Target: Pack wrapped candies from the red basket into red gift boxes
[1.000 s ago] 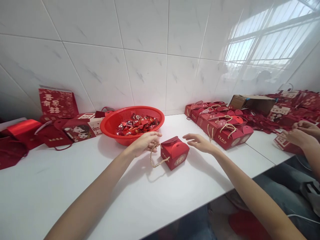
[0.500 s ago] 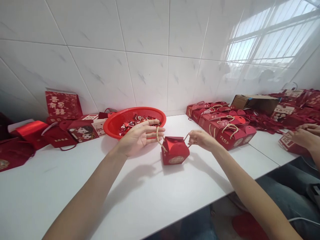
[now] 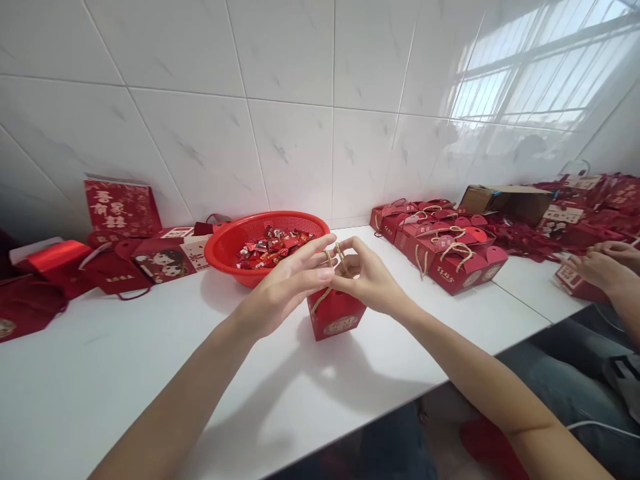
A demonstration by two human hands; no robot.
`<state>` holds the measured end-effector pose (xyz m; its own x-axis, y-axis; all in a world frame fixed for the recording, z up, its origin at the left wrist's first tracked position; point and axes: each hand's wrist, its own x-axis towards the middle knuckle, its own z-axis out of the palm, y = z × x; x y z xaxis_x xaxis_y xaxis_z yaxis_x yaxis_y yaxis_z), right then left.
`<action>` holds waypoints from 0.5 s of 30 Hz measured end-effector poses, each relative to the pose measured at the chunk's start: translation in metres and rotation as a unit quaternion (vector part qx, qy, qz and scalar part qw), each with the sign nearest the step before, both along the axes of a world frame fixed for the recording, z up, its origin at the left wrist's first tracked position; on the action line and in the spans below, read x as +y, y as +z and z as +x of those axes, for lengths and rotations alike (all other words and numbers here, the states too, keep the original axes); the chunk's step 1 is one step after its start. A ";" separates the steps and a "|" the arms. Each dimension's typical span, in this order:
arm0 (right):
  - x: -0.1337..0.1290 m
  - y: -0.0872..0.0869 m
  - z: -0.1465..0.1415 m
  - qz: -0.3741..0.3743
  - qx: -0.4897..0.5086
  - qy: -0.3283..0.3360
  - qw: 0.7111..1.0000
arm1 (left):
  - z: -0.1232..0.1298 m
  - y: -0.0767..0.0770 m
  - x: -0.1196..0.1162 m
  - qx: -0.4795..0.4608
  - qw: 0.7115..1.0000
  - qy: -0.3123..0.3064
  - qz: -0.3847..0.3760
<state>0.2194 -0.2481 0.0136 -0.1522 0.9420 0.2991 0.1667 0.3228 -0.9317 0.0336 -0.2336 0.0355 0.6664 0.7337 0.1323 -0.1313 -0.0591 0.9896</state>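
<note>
A small red gift box [image 3: 336, 313] with a gold round emblem stands upright on the white table. Its two twisted gold rope handles [image 3: 329, 293] are raised over the lid and drawn close together. My left hand [image 3: 280, 287] is at the box's upper left, fingers long and nearly straight, with a rope handle between thumb and fingers. From the right, my right hand [image 3: 367, 273] curls thumb and fingers around the other rope handle at the top. The hands partly cover the lid and the handles.
A red plastic basket [image 3: 220, 257] of wrapped candies [image 3: 273, 247] sits behind my left hand. Rows of red gift boxes [image 3: 435, 247] and a cardboard box [image 3: 505, 200] stand right. More red boxes [image 3: 115, 270] line the left wall. Another person's hands [image 3: 607, 267] work at far right.
My hands have come together above the box, bringing the spread rope handles up and inward. The box has shifted slightly left and nearer to me.
</note>
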 end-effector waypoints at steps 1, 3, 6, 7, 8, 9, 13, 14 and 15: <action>-0.001 -0.003 -0.004 0.017 0.001 -0.011 1.000 | 0.001 -0.001 -0.002 0.002 1.000 0.000 0.002; -0.003 -0.008 -0.010 0.044 -0.001 -0.039 0.998 | 0.003 -0.003 -0.007 0.005 1.000 -0.011 0.013; -0.015 -0.016 -0.007 0.092 -0.021 -0.089 0.992 | 0.004 -0.006 -0.017 0.017 0.997 -0.053 0.053; -0.021 -0.019 -0.002 0.117 -0.025 -0.113 0.986 | 0.003 -0.005 -0.020 0.028 0.995 -0.070 0.070; -0.028 -0.022 0.006 0.148 -0.023 -0.145 0.978 | 0.001 -0.003 -0.024 0.043 0.992 -0.086 0.086; -0.035 -0.024 0.016 0.185 -0.014 -0.195 0.963 | -0.002 0.000 -0.028 0.061 0.987 -0.103 0.103; -0.068 -0.030 0.079 0.275 0.031 -0.411 0.868 | -0.006 0.005 -0.040 0.126 0.953 -0.194 0.196; -0.075 -0.030 0.099 0.297 0.034 -0.455 0.839 | -0.002 -0.002 -0.043 0.135 0.939 -0.230 0.218; -0.081 -0.030 0.119 0.317 0.035 -0.485 0.814 | 0.006 -0.014 -0.046 0.143 0.923 -0.270 0.236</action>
